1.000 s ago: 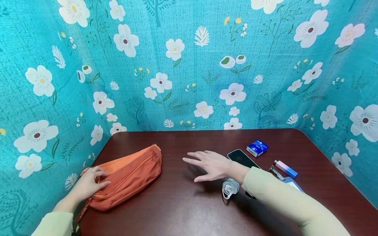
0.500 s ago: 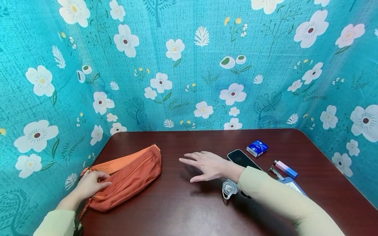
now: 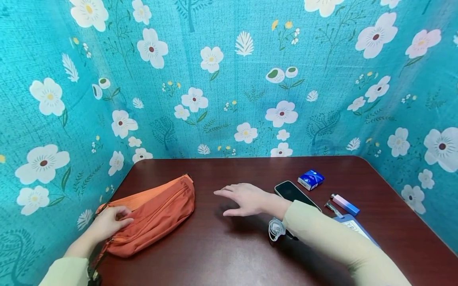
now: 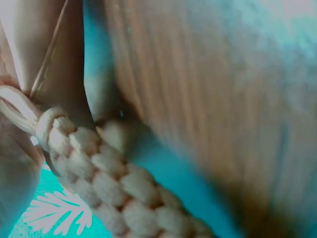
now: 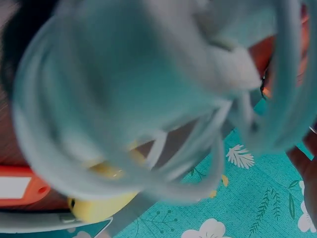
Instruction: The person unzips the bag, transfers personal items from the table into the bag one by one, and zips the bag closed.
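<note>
1 orange bag (image 3: 157,222), left hand (image 3: 109,223) gripping it | 1 phone (image 3: 294,192) | 1 cable coil (image 3: 275,228) | right hand (image 3: 247,200) fingers straight

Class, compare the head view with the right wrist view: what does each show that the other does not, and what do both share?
Only the head view shows the blue box, the pink-and-blue stick and the whole orange zippered bag, with the left hand on it.

Only the right wrist view shows a red tag with a white label and a yellow item, too unclear to name.

Both show the coiled white cable, the right hand and the flowered teal cloth.
</note>
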